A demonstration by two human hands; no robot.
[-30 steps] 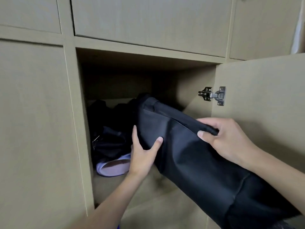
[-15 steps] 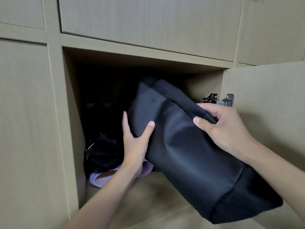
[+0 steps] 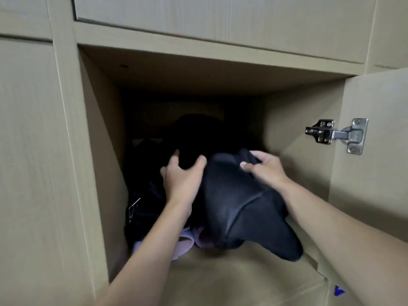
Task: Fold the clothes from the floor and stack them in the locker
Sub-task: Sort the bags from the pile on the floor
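Both grips, left hand (image 3: 181, 180) and right hand (image 3: 263, 170), clutch the black garment (image 3: 238, 210) in the locker (image 3: 293, 120), over lilac cloth (image 3: 185, 242).

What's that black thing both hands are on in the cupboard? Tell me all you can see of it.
A folded black garment of smooth, slightly shiny cloth with a curved seam across it. It lies tilted inside the open locker, near end on the floor, far end raised. The right hand grips its top edge and the left hand holds its left side. It overlaps a lilac item.
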